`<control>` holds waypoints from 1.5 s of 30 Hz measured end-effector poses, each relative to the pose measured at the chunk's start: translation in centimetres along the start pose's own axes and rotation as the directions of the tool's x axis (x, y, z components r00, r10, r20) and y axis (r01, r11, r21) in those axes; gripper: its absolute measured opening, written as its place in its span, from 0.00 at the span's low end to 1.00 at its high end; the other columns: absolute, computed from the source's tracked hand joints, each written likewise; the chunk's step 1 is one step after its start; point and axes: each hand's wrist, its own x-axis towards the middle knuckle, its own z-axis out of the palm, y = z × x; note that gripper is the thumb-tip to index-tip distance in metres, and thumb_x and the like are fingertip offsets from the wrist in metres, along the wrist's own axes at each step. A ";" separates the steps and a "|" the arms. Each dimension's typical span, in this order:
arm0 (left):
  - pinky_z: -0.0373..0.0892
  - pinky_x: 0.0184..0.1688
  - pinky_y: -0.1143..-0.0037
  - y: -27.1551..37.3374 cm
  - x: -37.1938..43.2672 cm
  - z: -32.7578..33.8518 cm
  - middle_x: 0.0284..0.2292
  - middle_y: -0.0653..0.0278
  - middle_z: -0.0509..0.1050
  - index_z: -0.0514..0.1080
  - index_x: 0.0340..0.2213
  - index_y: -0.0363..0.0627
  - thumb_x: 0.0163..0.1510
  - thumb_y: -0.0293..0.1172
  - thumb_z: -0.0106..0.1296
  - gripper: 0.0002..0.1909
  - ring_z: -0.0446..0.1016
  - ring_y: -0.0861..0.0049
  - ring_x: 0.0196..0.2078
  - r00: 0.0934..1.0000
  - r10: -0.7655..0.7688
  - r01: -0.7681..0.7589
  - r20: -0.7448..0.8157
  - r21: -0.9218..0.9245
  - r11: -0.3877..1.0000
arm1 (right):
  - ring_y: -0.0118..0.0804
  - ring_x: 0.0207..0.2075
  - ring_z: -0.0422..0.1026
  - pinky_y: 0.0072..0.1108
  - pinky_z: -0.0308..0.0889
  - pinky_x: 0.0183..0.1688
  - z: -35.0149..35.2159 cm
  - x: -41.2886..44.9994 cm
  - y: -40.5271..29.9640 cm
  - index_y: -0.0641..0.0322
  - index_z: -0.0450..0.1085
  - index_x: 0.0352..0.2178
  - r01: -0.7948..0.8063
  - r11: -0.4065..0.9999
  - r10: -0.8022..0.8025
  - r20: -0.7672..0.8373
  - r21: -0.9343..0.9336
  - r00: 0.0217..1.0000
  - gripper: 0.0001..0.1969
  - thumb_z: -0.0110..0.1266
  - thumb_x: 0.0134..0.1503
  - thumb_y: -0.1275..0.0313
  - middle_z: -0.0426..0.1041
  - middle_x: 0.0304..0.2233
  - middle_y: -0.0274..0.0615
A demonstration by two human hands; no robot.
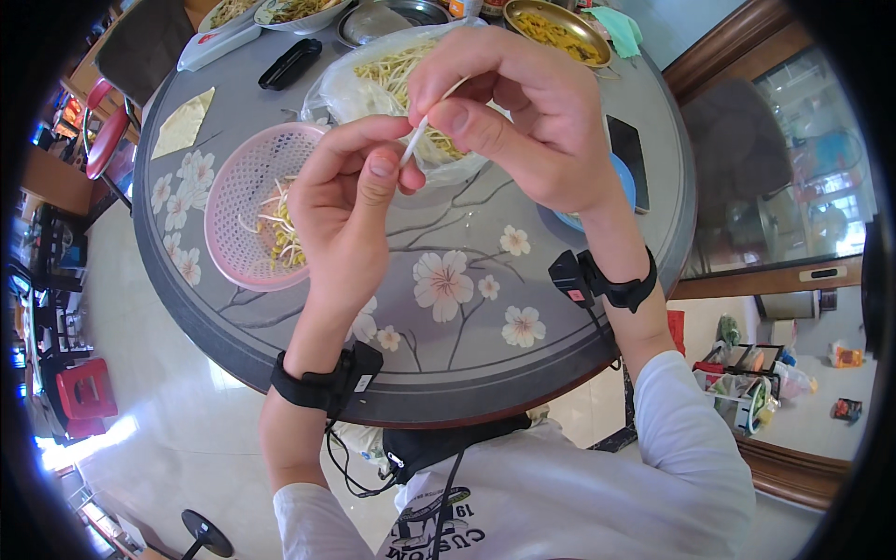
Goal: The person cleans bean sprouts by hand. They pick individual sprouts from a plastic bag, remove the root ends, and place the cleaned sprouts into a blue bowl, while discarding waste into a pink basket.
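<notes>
Between my two hands is one white bean sprout (414,142), held above the table. My left hand (350,189) pinches its lower end between thumb and fingers. The thumb and forefinger of my right hand (518,112) grip it higher up, and its thin tip curves out past them. Behind my hands lies a clear plastic bag (343,87) full of bean sprouts (392,70). A pink perforated basket (234,203) to the left holds a small heap of sprouts (285,241), partly covered by my left hand. My right wrist hides part of a blue dish (623,182).
A dark phone (633,161) lies on the right of the round table (448,392). A black plastic tray (290,64) and a pale cloth (183,124) lie at left. Far back stand a pan of yellow food (560,31) and a plate of food (301,14).
</notes>
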 end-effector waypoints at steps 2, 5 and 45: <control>0.65 0.34 0.85 0.0 -0.2 -0.1 0.28 0.66 0.71 0.68 0.40 0.34 0.57 0.29 0.48 0.12 0.69 0.85 0.29 1.000 0.006 -0.006 -0.002 0.009 1.000 | 0.26 0.32 0.69 0.14 0.64 0.33 0.4 0.1 0.1 0.68 0.66 0.33 0.003 1.000 -0.003 -0.008 0.012 1.000 0.04 0.49 0.55 0.79 0.69 0.32 0.41; 0.65 0.33 0.84 0.2 -0.1 -0.1 0.28 0.65 0.71 0.68 0.40 0.34 0.57 0.29 0.48 0.11 0.69 0.85 0.29 1.000 0.000 0.000 0.009 0.008 1.000 | 0.21 0.22 0.66 0.14 0.60 0.23 0.8 0.2 0.2 0.63 0.69 0.29 0.050 0.997 -0.041 -0.147 0.060 0.988 0.02 0.52 0.52 0.78 0.70 0.22 0.32; 0.67 0.37 0.82 0.0 -0.1 -0.1 0.31 0.65 0.71 0.67 0.39 0.36 0.50 0.21 0.55 0.14 0.70 0.83 0.34 0.999 0.028 -0.028 -0.016 0.008 1.000 | 0.20 0.29 0.62 0.12 0.59 0.31 0.3 0.1 -0.1 0.64 0.63 0.35 -0.015 0.952 0.055 -0.121 0.307 0.991 0.04 0.44 0.59 0.75 0.65 0.29 0.33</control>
